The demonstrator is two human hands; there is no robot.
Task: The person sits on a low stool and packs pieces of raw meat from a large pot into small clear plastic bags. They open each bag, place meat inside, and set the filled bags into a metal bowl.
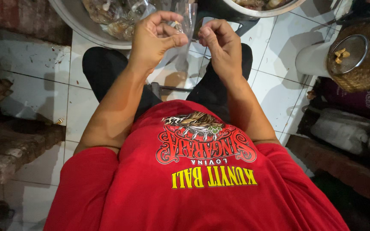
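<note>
Hands work together above our knees: our left hand pinches the clear bag at its neck, our right hand curls shut beside it, seemingly steadying it. Basin just beyond, jar off right.

A thin, glossy clear plastic bag at twelve o'clock; smooth dull metal basin at eleven; glazed white floor tiles, scuffed; matt red cotton shirt at six.
</note>
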